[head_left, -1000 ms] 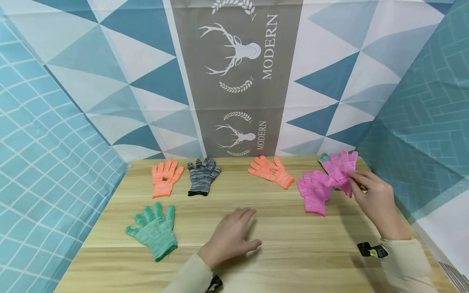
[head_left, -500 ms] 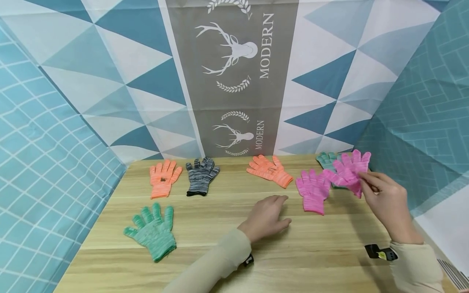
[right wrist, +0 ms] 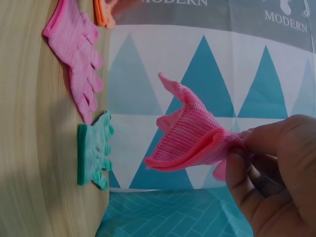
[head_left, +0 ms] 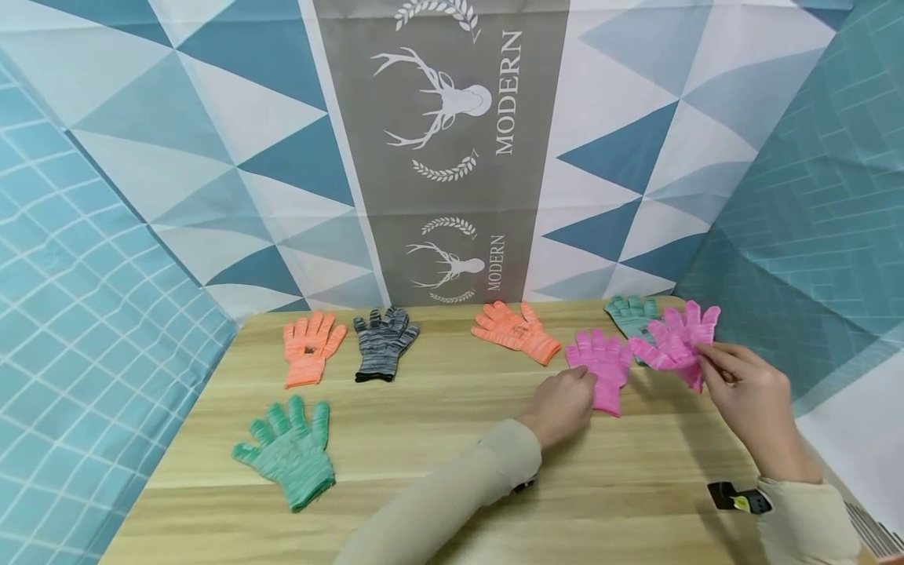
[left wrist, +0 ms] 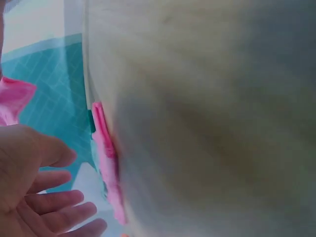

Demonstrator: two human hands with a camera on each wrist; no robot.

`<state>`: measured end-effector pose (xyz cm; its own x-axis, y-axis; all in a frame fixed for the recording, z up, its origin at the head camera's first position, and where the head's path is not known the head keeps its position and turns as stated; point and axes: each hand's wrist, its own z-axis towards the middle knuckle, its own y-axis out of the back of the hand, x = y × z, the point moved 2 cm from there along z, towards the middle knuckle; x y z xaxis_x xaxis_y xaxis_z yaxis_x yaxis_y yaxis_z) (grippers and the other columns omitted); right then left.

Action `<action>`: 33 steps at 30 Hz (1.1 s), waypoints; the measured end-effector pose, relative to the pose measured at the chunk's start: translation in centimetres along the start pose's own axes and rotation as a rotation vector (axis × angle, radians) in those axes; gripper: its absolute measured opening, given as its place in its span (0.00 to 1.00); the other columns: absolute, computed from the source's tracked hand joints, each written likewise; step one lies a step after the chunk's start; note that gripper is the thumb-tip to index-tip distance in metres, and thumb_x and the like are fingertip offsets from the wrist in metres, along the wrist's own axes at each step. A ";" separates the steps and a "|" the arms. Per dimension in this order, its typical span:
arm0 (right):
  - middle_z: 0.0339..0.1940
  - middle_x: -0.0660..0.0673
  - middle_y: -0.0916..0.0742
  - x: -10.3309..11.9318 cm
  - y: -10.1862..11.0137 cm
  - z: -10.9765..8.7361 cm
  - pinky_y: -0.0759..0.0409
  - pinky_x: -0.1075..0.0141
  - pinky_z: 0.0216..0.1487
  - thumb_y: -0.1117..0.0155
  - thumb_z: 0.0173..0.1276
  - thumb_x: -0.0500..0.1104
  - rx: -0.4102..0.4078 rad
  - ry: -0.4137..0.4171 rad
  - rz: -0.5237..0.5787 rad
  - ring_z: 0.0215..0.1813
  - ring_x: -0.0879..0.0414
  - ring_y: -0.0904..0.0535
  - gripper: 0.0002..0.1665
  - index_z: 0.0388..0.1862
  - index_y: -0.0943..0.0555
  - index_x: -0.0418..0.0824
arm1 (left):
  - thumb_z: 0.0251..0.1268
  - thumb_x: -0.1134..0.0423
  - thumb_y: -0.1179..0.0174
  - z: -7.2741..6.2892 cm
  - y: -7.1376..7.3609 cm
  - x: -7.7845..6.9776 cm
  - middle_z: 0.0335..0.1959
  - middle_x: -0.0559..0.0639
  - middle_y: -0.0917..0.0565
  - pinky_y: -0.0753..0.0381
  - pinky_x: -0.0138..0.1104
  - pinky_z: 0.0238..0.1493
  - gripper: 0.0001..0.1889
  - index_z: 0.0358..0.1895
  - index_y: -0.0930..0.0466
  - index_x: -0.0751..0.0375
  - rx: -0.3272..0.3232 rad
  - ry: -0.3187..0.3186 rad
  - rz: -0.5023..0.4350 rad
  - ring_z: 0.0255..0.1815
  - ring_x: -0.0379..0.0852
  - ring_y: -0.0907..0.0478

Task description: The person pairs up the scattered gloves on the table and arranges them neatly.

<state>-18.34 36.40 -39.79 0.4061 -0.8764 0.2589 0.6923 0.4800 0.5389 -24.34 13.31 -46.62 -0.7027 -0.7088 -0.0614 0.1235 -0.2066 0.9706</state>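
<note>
Between thumb and fingertips, my right hand [head_left: 752, 400] pinches a pink knit glove [right wrist: 190, 131] by its edge and holds it up off the table. In the right wrist view its cuff opening faces the camera. A second pink glove [head_left: 603, 369] lies flat on the table, fingers pointing to the back. My left hand [head_left: 561, 404] is beside it, overlapping its left edge in the head view; in the left wrist view the thumb and fingers [left wrist: 54, 202] are loosely spread with nothing between them. A green glove [head_left: 631, 310] lies behind the raised glove and is partly hidden by it.
An orange glove [head_left: 519, 331] lies at the back, left of the pink one. Farther left are another orange glove [head_left: 311, 349], a grey glove with black cuff [head_left: 384, 345] and a green glove [head_left: 289, 455]. Patterned cloth [head_left: 438, 259] stands behind the wooden table [head_left: 424, 439].
My left hand has moved right across the table to the flat pink glove. My right hand has shifted right with the raised pink glove, uncovering more of the green glove behind it.
</note>
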 end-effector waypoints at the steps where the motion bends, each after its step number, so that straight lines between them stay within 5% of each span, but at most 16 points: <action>1: 0.36 0.32 0.11 0.0 0.0 0.0 0.38 0.89 0.38 0.28 0.54 0.22 0.003 -0.002 -0.002 0.39 0.88 0.37 0.13 0.40 0.11 0.26 | 0.75 0.63 0.43 0.4 0.1 -0.2 0.46 0.45 0.14 0.15 0.27 0.41 0.08 0.50 0.16 0.55 0.004 -0.007 0.010 0.42 0.37 0.16; 6: 0.36 0.31 0.11 0.3 0.2 -0.2 0.38 0.90 0.38 0.28 0.53 0.21 0.007 -0.011 -0.007 0.41 0.89 0.37 0.13 0.40 0.11 0.25 | 0.76 0.60 0.43 2.2 0.1 -0.6 0.47 0.42 0.15 0.16 0.26 0.41 0.09 0.52 0.16 0.52 0.035 -0.001 0.045 0.42 0.35 0.16; 11: 0.37 0.31 0.11 0.3 0.4 -0.3 0.38 0.90 0.38 0.27 0.52 0.21 0.009 -0.010 -0.011 0.42 0.90 0.37 0.14 0.40 0.11 0.26 | 0.78 0.60 0.45 3.0 -0.7 -0.5 0.44 0.43 0.15 0.16 0.27 0.41 0.09 0.52 0.15 0.52 0.138 0.024 0.075 0.41 0.34 0.18; 16: 0.37 0.31 0.11 0.2 0.6 -0.3 0.38 0.90 0.38 0.27 0.52 0.21 0.007 -0.007 -0.012 0.43 0.91 0.38 0.14 0.40 0.11 0.26 | 0.74 0.64 0.41 2.7 -1.3 -0.5 0.31 0.41 0.16 0.19 0.28 0.33 0.08 0.39 0.13 0.49 0.191 -0.023 0.152 0.28 0.34 0.24; 27: 0.37 0.31 0.10 0.5 0.1 -0.7 0.37 0.91 0.39 0.26 0.50 0.20 0.002 -0.009 -0.005 0.44 0.91 0.38 0.15 0.39 0.11 0.26 | 0.72 0.69 0.40 -0.9 -0.6 -0.2 0.24 0.40 0.21 0.29 0.25 0.24 0.12 0.29 0.18 0.50 0.191 -0.041 -0.014 0.23 0.34 0.33; 33: 0.36 0.32 0.10 0.8 -0.4 -1.2 0.35 0.88 0.34 0.25 0.49 0.21 0.015 -0.002 0.001 0.39 0.87 0.35 0.16 0.39 0.10 0.28 | 0.70 0.69 0.40 -3.6 0.2 -0.5 0.25 0.41 0.19 0.28 0.25 0.23 0.10 0.30 0.16 0.50 0.199 -0.088 0.023 0.22 0.34 0.33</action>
<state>-17.57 35.58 -40.80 0.4058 -0.8759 0.2610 0.6827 0.4804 0.5506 -21.38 11.20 -47.27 -0.7606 -0.6486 -0.0263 0.0059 -0.0475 0.9989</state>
